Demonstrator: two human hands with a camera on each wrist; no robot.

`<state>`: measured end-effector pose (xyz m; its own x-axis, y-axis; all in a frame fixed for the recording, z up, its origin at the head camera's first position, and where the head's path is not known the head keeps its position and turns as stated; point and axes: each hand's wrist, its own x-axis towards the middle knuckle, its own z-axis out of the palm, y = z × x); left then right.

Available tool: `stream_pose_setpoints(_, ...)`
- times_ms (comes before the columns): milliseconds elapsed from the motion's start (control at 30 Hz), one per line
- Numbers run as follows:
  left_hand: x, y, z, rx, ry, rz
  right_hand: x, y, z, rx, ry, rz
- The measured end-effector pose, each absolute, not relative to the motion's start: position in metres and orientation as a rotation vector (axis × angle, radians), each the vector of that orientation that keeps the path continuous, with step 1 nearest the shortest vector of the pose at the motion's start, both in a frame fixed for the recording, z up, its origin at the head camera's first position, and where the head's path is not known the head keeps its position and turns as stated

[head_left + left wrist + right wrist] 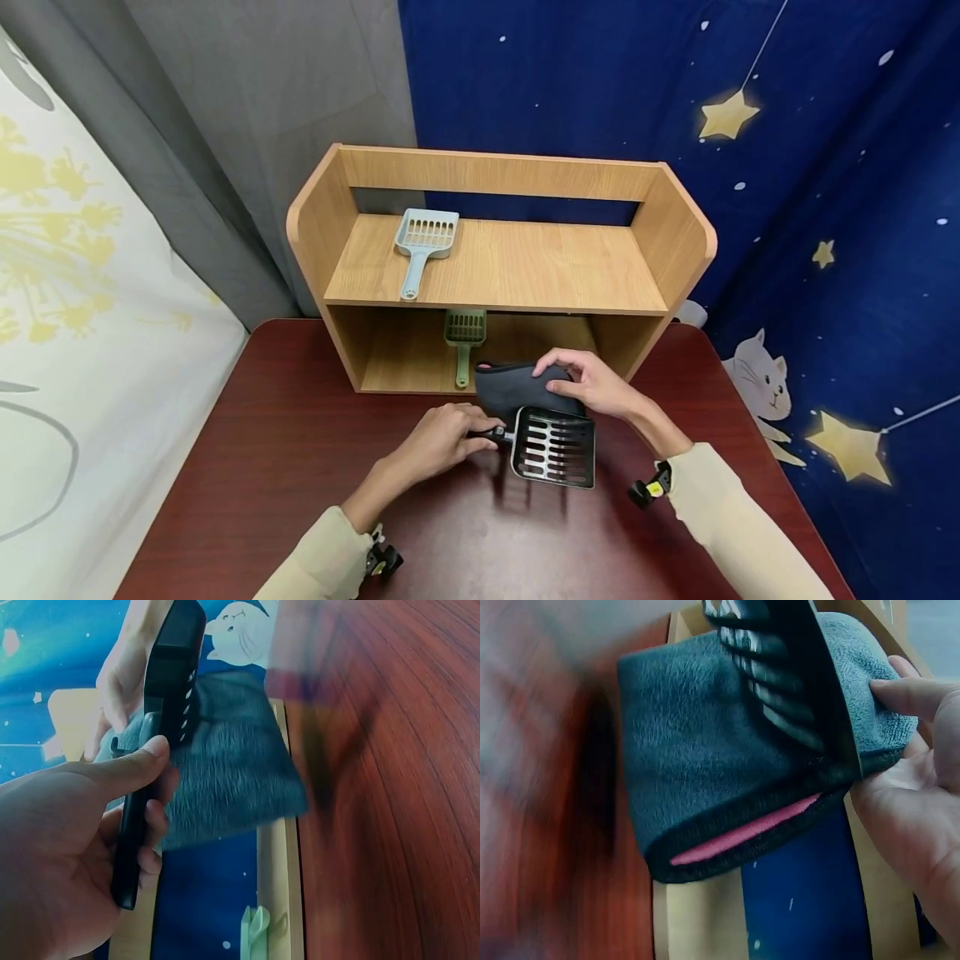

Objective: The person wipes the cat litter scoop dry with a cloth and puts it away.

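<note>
My left hand (447,435) grips the handle of a black slotted litter scoop (577,450), whose head points to the right above the table. In the left wrist view the thumb lies along the black handle (133,840) with fingers curled round it. My right hand (596,385) pinches one end of a folded dark grey cloth (517,388) just behind the scoop. The right wrist view shows the fluffy cloth (690,742) with a pink inner layer along its dark edge. There the scoop head (810,682) overlaps the cloth.
A two-tier wooden shelf (510,258) stands at the back of the dark red table (300,475). On its upper tier lies a light blue scoop (426,237); on the lower, a green scoop (463,342). Curtains (570,75) hang behind and at the sides.
</note>
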<state>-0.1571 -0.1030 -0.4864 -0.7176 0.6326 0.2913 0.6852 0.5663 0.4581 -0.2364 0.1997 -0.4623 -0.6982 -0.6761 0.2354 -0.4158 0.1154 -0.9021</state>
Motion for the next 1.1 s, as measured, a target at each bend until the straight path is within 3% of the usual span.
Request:
stream_pose_setpoints(233, -0.156, -0.103, -0.487, -1.108, -2.682, -0.838, -0.236, 0.193, -0.458, -1.093, 2.168, -1.581)
stream_pose_setpoints(700, -0.156, -0.129, -0.489, -0.962, -2.711, -0.845, -0.221, 0.247, -0.458, -0.926, 2.411, -1.572)
stream_pose_setpoints(1100, -0.154, -0.109, -0.486, -1.048, -2.676, -0.792, -0.23, 0.2, -0.453, -1.023, 2.245, -1.628)
